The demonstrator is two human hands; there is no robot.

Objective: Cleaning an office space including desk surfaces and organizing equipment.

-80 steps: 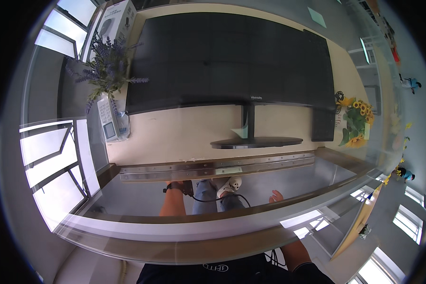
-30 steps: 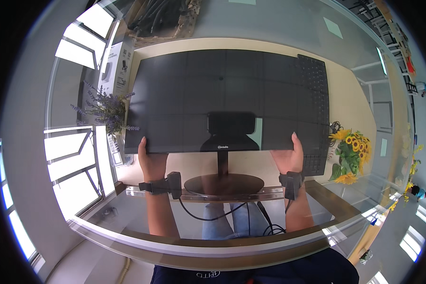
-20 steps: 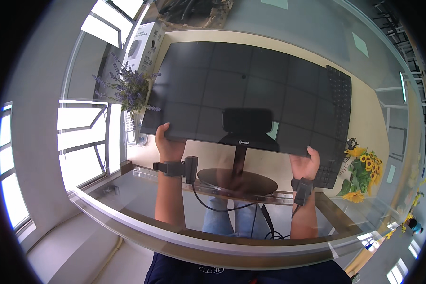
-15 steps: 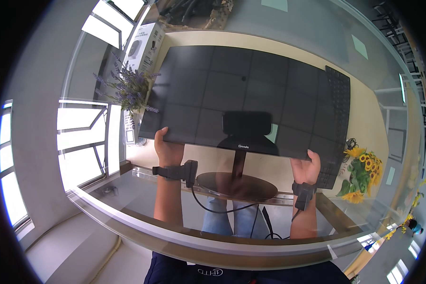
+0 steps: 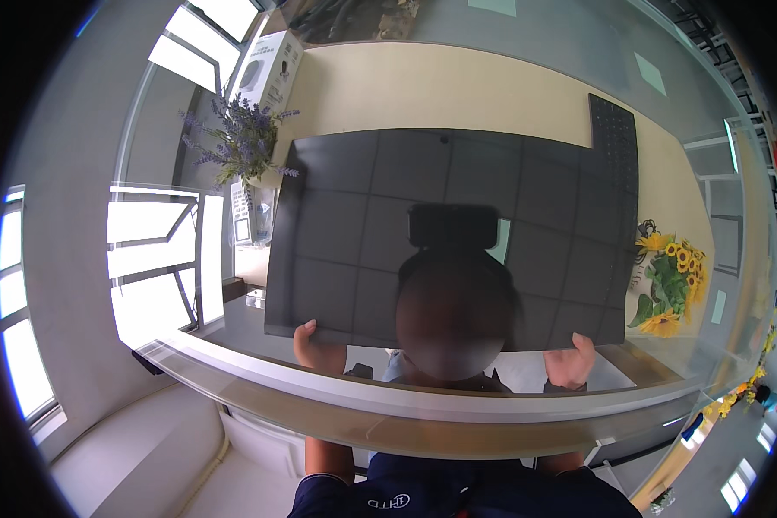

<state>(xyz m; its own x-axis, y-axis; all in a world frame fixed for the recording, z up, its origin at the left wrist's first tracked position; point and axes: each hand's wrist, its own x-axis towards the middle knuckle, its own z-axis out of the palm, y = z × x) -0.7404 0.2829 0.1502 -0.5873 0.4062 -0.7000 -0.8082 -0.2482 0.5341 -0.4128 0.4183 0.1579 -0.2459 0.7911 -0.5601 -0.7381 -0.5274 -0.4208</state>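
One dark monitor [image 5: 457, 233] above the glass surface [image 5: 423, 401], my left hand [image 5: 318, 350] and right hand [image 5: 571, 363] each clamped on its bottom corners; two flower bunches flank it: lavender [image 5: 242, 142], sunflowers [image 5: 669, 289].

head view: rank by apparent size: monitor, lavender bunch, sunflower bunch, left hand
1. Monitor, by far the largest.
2. Lavender bunch and sunflower bunch: look about alike, not ranked.
3. Left hand, smallest.
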